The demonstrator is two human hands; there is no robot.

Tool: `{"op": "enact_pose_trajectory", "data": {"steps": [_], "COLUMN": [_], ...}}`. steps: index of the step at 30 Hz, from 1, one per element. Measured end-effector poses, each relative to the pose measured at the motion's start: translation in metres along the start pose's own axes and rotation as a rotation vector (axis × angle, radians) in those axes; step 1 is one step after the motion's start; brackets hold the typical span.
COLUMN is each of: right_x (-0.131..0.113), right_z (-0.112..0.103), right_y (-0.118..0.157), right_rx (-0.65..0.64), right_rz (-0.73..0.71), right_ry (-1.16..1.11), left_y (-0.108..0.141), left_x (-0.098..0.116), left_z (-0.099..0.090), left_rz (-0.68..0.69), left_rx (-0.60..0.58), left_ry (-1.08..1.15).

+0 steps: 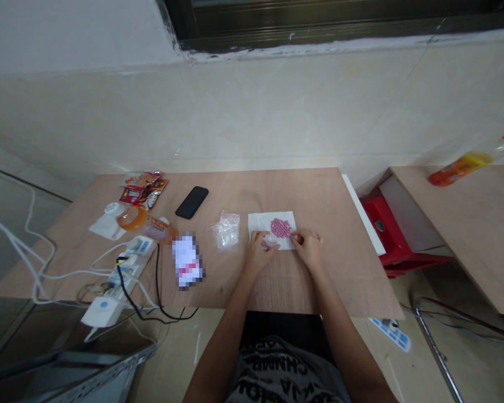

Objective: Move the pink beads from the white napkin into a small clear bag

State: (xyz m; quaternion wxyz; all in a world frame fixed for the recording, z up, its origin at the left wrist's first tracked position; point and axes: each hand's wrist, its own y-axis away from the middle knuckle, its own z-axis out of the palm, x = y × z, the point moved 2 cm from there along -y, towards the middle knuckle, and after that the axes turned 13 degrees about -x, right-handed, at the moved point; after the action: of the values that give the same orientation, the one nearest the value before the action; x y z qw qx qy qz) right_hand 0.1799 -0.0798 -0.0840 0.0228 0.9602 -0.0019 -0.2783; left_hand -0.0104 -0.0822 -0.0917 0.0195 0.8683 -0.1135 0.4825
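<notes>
Several small pink beads [280, 227] lie in a heap on a white sheet of paper [258, 220]. My left hand [259, 250] rests over the sheet's lower left part, its fingers closed on a small clear plastic piece [271, 240] whose exact kind I cannot make out. At the sheet's right edge, my right hand [308, 247] has its thumb and index finger pinched together close to the heap. Anything between those fingertips is too small to name. To the left of the paper are clear plastic bags [227, 230], apart from both hands.
A black phone [192, 202], an orange drink bottle [145, 223], snack packets [145, 187] and a blurred-out bright rectangle [187, 261] occupy the table's left half. A power strip [121, 282] with loose cables sits at the left front edge. Another bottle [466, 168] lies on the right-hand table.
</notes>
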Motion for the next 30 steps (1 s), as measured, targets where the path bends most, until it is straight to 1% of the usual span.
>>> {"op": "enact_pose_trajectory", "data": {"steps": [8, 15, 19, 26, 30], "right_x": [-0.006, -0.027, -0.036, -0.036, -0.031], "right_z": [-0.001, 0.001, 0.005, 0.014, 0.016], "right_y": [0.003, 0.005, 0.005, 0.003, 0.003], "right_rx": [0.011, -0.038, -0.074, -0.153, -0.136], "right_rz": [-0.005, -0.045, -0.074, -0.116, -0.131], "right_ry": [-0.062, -0.127, -0.147, -0.19, -0.205], "left_y": [0.0, 0.0, -0.001, -0.001, 0.0], "left_x": [-0.001, -0.006, -0.005, 0.002, -0.001], "left_z": [0.0, 0.002, 0.001, -0.002, -0.001], "left_rz": [0.008, 0.019, 0.012, -0.013, -0.001], "left_rx": [0.006, -0.005, -0.011, -0.022, -0.012], "left_ry": [-0.001, -0.002, 0.007, 0.013, 0.016]}}
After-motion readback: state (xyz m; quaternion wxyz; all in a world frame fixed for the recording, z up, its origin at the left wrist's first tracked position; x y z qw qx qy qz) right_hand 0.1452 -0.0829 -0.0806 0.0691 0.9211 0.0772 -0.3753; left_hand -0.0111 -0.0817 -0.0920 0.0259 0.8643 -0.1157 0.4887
